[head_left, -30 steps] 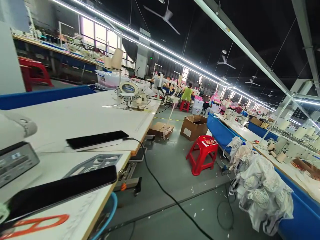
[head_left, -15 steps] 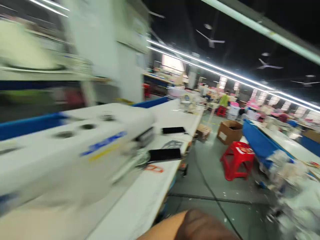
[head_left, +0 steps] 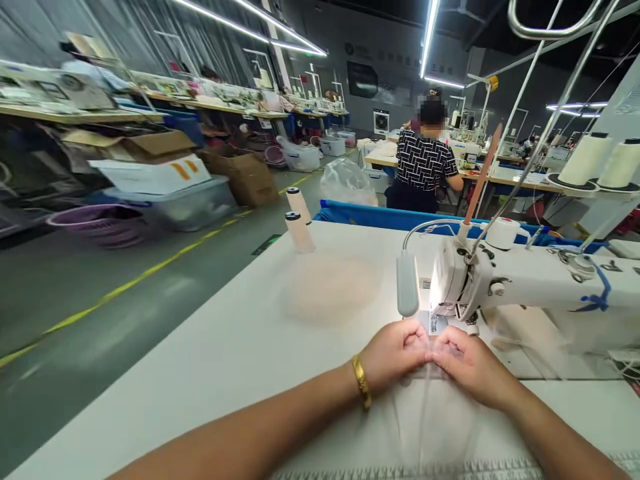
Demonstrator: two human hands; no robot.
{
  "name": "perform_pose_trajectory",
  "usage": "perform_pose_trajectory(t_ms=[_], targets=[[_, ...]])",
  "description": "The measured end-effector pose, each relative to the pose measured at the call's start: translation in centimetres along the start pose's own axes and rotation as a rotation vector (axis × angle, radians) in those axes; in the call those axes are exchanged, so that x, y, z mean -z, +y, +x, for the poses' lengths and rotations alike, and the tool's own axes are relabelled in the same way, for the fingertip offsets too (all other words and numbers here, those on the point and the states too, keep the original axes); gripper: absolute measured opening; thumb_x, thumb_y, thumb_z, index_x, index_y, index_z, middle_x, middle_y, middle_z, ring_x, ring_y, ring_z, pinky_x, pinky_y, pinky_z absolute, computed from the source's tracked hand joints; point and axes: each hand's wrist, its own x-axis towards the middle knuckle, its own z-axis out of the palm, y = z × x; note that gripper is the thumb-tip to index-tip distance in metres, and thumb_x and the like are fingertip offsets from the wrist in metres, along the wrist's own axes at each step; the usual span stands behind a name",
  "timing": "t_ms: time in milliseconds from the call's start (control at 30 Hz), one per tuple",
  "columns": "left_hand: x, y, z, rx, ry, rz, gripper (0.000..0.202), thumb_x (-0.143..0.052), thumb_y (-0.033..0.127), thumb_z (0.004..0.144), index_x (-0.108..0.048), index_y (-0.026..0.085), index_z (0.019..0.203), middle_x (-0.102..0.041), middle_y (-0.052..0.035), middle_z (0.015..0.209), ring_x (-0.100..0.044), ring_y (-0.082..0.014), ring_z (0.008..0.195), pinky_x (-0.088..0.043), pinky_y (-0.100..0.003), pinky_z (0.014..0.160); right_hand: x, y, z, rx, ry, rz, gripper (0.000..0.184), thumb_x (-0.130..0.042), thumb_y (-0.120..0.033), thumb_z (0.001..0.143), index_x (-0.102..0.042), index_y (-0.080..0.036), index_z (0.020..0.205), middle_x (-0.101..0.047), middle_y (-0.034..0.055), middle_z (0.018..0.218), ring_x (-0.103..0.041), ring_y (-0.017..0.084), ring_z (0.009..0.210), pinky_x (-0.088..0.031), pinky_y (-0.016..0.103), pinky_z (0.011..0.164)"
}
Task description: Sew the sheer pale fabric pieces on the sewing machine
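In front of a white sewing machine (head_left: 560,280), my left hand (head_left: 393,353) and my right hand (head_left: 473,367) meet, fingertips almost touching. Both are closed in a pinch on a sheer pale fabric (head_left: 425,420), which hangs toward me over the white table (head_left: 240,373). A gold bracelet (head_left: 362,383) circles my left wrist. The presser foot area (head_left: 443,323) is just beyond my fingers, lit by a small grey lamp (head_left: 407,283). Blurred, light beige material (head_left: 333,287) lies left of the machine.
Two thread cones (head_left: 299,230) stand at the table's far left edge. A ruler strip (head_left: 400,472) runs along the near edge. Ahead, a co-worker (head_left: 427,157) sits with their back to me. Boxes (head_left: 240,177) and a purple basket (head_left: 97,223) line the aisle at left.
My view has swung from the aisle and long benches to the sewing machine directly before me. Both hands are now in sight, pinching the sheer fabric; earlier they could not be made out.
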Motion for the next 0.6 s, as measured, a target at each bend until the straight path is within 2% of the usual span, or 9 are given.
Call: perform_pose_trajectory(t_ms=[167,367,500,600], targets=[[-0.1,0.0,-0.7,0.023,-0.009,-0.043,0.033,-0.076,0.049,0.075,-0.061,0.019,0.076,-0.059,0.0044,0.061,-0.050,-0.0125,0.053,-0.038,-0.023,0.050,-0.4,0.6,-0.6,-0.022,0.052,-0.005,0.023,-0.054,-0.039,0.100,-0.057,-0.023,0.084,-0.054,-0.0039,0.069,-0.049,0.016,0.065,-0.037,0.027,0.060],[-0.4,-0.3,-0.9,-0.067,0.045,0.042,0.033,-0.072,0.050,0.081,-0.064,0.019,0.077,-0.062,0.0024,0.065,-0.051,-0.0123,0.056,-0.039,-0.023,0.051,-1.2,0.8,-0.6,0.025,0.123,0.076,0.023,-0.054,-0.044,0.099,-0.063,-0.022,0.097,-0.064,0.0013,0.087,-0.057,0.019,0.077,-0.045,0.028,0.068],[-0.7,-0.2,-1.0,-0.104,0.067,0.105,0.030,-0.068,0.048,0.083,-0.063,0.019,0.077,-0.061,0.0022,0.067,-0.050,-0.0125,0.056,-0.040,-0.023,0.052,-1.8,0.9,-0.5,0.056,0.168,0.017,0.023,-0.051,-0.039,0.099,-0.060,-0.023,0.086,-0.058,-0.0017,0.074,-0.051,0.016,0.066,-0.039,0.027,0.060],[-1.1,0.1,-1.1,-0.151,0.112,0.149,0.023,-0.067,0.042,0.081,-0.062,0.020,0.078,-0.068,-0.0002,0.079,-0.056,-0.0145,0.064,-0.044,-0.024,0.056,-2.0,0.8,-0.5,0.087,0.212,-0.011,0.022,-0.052,-0.037,0.098,-0.059,-0.023,0.083,-0.057,-0.0027,0.071,-0.050,0.016,0.063,-0.036,0.026,0.057]])
